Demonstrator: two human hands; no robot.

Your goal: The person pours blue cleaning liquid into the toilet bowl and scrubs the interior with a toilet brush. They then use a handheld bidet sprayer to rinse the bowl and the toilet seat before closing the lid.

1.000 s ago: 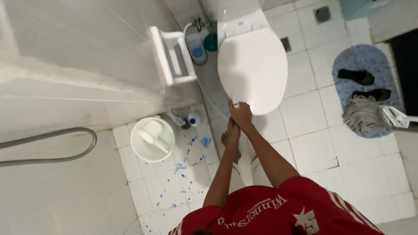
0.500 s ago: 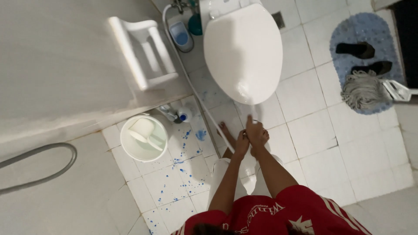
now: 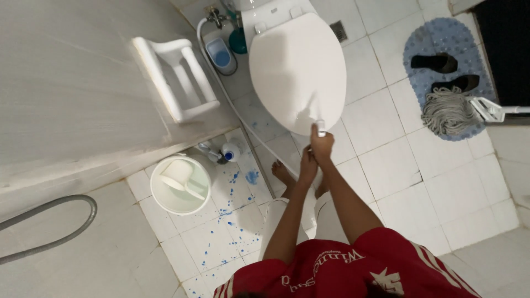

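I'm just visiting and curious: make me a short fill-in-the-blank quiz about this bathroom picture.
1. The lid of the toilet is ____.
2. The right hand holds a small white object at the lid's front edge; the left hand rests against the right ____.
3. The mop head lies on a ____ mat.
4. Blue spots dot the floor tiles beside the white ____.

Missing words: closed; wrist; blue; bucket

Evenly lit from overhead, fairly bright, slightly warm. Soft glare on closed white plastic toilet lid (image 3: 298,72). Faint shadows beneath round white plastic bucket (image 3: 180,185). Wide-angle bending at edges; dark doorway top right; mild softness throughout.
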